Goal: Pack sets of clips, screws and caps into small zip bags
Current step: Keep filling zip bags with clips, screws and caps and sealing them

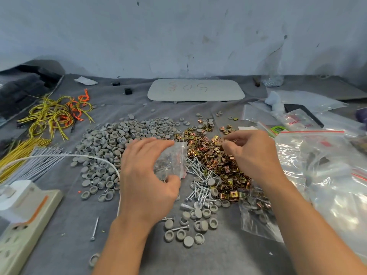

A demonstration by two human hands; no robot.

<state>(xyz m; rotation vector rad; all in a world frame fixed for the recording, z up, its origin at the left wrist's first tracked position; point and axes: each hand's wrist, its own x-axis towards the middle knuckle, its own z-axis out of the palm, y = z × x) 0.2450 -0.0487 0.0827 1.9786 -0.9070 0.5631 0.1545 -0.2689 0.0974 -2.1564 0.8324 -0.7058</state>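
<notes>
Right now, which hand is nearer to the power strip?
Left. The left hand, holding a zip bag, is right of the power strip; the right hand is farther, over the clips.

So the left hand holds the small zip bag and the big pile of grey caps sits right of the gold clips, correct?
No: the head view shows the big pile of grey caps left of the gold clips. The left hand does hold the small zip bag.

head camera looks forward and down, close over table [65, 225].
</notes>
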